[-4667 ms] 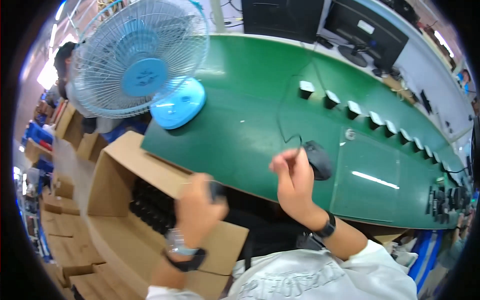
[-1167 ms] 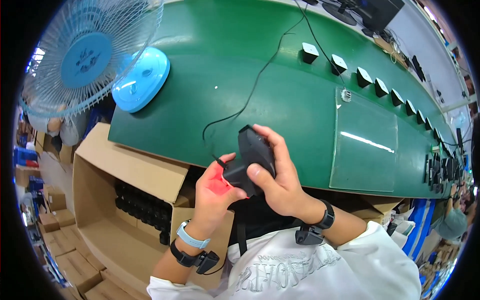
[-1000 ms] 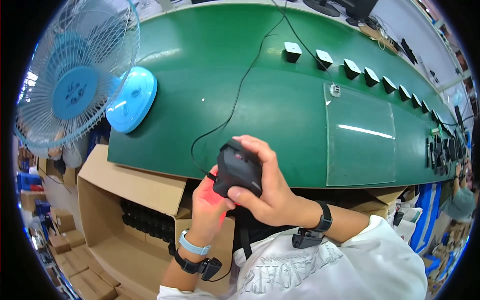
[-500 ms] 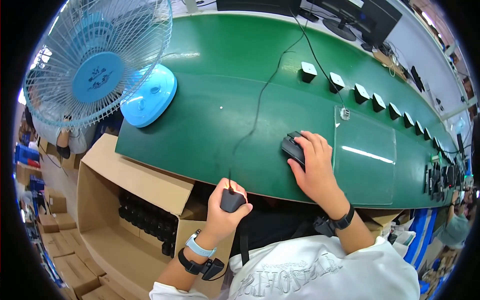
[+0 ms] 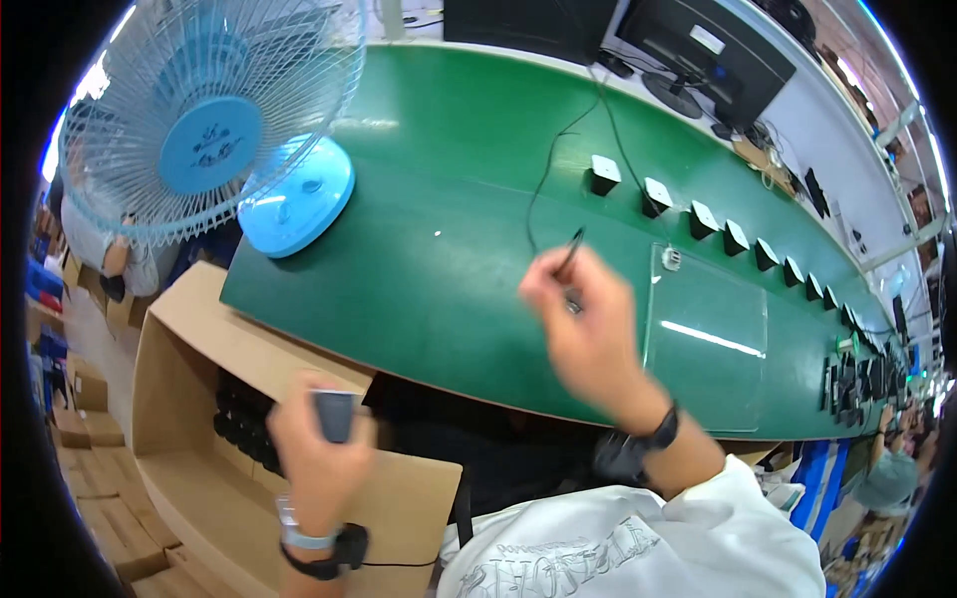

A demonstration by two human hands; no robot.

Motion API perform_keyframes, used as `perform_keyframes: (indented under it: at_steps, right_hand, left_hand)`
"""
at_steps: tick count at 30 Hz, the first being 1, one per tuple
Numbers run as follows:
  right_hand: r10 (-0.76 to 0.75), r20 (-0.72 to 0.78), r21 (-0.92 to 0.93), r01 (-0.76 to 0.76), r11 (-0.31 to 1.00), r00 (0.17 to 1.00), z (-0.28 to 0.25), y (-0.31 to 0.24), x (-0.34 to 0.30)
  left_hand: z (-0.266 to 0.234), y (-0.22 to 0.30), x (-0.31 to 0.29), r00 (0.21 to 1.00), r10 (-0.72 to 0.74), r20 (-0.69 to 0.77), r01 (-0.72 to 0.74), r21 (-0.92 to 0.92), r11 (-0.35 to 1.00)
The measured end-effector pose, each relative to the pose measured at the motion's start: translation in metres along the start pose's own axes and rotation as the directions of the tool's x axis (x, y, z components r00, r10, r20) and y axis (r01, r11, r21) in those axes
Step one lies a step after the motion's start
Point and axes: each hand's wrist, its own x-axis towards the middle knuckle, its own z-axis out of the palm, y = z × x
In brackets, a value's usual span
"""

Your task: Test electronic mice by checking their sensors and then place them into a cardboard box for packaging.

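Observation:
My left hand (image 5: pixel 321 463), blurred, is closed around a small dark block (image 5: pixel 335 417) with a flat grey face. It hovers over the flap and opening of a cardboard box (image 5: pixel 179 439), where several black pieces (image 5: pixel 239 424) lie in rows. Above the green table (image 5: pixel 449 289), my right hand (image 5: pixel 598 344) pinches the end of a thin black cable (image 5: pixel 543 189), its tip poking up past the fingers. A small dark bit shows below those fingers; what it belongs to is hidden.
A blue fan (image 5: pixel 209 145) stands at the table's left end. Several black blocks with white tops (image 5: pixel 604 174) form a row toward the far right, near a clear sheet (image 5: pixel 708 349). A monitor (image 5: pixel 708 50) stands behind. Another person (image 5: pixel 887 473) is at the far right.
My left hand has moved left, toward the box, with its block, now off the cable. My right hand has lifted from the black mouse-shaped object and taken the cable end. The view has shifted slightly.

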Motion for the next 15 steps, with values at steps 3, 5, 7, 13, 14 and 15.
perform_keyframes:
  at_steps: [3,5,7,13,14,15]
  right_hand:
    - [-0.359,0.072,-0.490,0.346,0.800,0.931,-0.035,0.065,0.079]
    - [-0.264,0.173,-0.592,0.314,0.742,0.949,-0.058,0.114,0.120]
    - [-0.205,0.230,-0.652,0.307,0.694,0.951,-0.080,0.160,0.147]
    - [-0.109,0.412,-0.601,0.360,0.714,0.905,-0.103,0.248,0.174]
    - [-0.129,0.444,-0.581,0.394,0.713,0.887,-0.104,0.254,0.174]
    - [-0.081,0.431,-0.607,0.355,0.711,0.899,-0.104,0.257,0.174]
  left_hand:
    - [-0.071,-0.066,0.002,0.974,-0.088,-0.210,0.124,0.165,0.978]
    - [-0.109,-0.131,-0.011,0.929,-0.161,-0.333,0.245,0.230,0.942]
    - [-0.135,-0.208,-0.036,0.878,-0.284,-0.385,0.420,0.338,0.842]
    - [-0.135,-0.398,-0.161,0.641,-0.754,-0.141,0.718,0.456,0.525]
    - [-0.126,-0.411,-0.179,0.654,-0.749,-0.105,0.672,0.534,0.512]
    - [-0.117,-0.419,-0.193,0.552,-0.833,-0.050,0.680,0.605,0.414]
